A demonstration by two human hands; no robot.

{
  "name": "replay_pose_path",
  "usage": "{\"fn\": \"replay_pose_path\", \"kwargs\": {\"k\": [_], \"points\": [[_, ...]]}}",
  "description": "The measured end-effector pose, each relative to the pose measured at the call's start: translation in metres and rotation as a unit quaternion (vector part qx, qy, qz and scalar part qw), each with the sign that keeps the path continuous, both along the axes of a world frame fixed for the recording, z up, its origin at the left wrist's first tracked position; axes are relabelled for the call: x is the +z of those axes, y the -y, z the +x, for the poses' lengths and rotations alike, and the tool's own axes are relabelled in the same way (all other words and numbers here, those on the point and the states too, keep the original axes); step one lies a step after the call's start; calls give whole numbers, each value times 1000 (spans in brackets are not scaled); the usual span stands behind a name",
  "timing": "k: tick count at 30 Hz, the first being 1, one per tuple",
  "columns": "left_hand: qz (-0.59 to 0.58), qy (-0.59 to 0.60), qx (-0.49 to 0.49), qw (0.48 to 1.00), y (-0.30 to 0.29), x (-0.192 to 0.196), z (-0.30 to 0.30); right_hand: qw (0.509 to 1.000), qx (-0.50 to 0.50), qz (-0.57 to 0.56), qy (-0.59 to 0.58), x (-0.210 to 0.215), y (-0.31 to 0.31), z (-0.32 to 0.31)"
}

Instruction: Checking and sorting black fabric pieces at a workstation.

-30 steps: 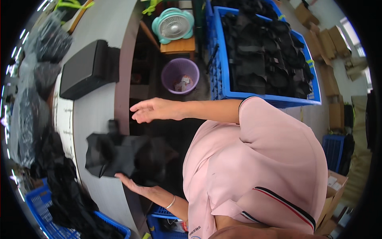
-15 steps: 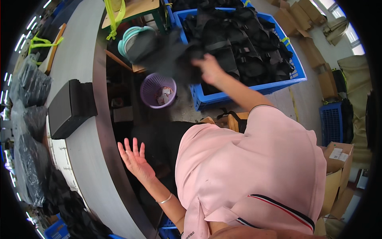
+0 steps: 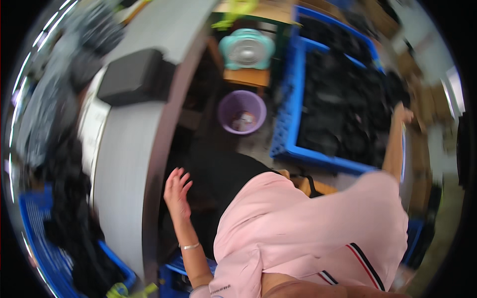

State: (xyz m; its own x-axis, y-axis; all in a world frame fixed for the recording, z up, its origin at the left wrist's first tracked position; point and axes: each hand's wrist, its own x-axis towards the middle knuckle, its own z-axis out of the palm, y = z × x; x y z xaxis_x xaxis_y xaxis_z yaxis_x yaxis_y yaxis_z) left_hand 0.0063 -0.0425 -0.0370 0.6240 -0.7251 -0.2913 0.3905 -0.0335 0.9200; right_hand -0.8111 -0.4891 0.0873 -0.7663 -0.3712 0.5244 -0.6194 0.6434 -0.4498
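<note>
My right hand (image 3: 403, 114) is stretched out to the far right edge of a blue plastic crate (image 3: 323, 160), blurred by motion. It is closed on a black fabric piece (image 3: 397, 88), whose shape is smeared and partly merges with the dark heap. Black fabric goods (image 3: 343, 104) with straps fill the crate. My left hand (image 3: 178, 191) hangs open and empty beside the grey table's edge, fingers loosely bent, a bracelet on the wrist.
A grey table (image 3: 126, 149) runs along the left, bearing a black block-shaped object (image 3: 133, 78). A purple basket (image 3: 224, 116) with scraps stands on the floor near a turquoise fan (image 3: 247, 49). Another blue crate (image 3: 35, 223) holds black fabric at lower left. Cardboard boxes (image 3: 422, 169) line the right.
My right hand has swung right, from the crate's near left corner to its far right edge, carrying the black piece. My view has turned left. The left hand stays open.
</note>
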Motion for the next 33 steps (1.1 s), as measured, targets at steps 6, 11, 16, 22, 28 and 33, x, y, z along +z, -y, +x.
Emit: {"fn": "replay_pose_path", "kwargs": {"k": [6, 11, 16, 22, 28, 33], "points": [[6, 6, 77, 997, -39, 1, -4, 754, 636, -117, 110, -165, -42, 433], [5, 26, 174, 984, -85, 7, 7, 410, 910, -56, 14, -95, -187, 713], [-21, 95, 224, 970, -108, 39, 48, 260, 964, -39, 35, -88, -255, 889], [166, 416, 278, 850, -130, 64, 174, 297, 950, -40, -88, -98, -293, 944], [304, 616, 456, 566, -150, 58, 295, 316, 948, -5, -30, -91, -293, 943], [463, 642, 439, 425, -212, 63, 330, 311, 950, -18, -28, -88, -296, 944]]}}
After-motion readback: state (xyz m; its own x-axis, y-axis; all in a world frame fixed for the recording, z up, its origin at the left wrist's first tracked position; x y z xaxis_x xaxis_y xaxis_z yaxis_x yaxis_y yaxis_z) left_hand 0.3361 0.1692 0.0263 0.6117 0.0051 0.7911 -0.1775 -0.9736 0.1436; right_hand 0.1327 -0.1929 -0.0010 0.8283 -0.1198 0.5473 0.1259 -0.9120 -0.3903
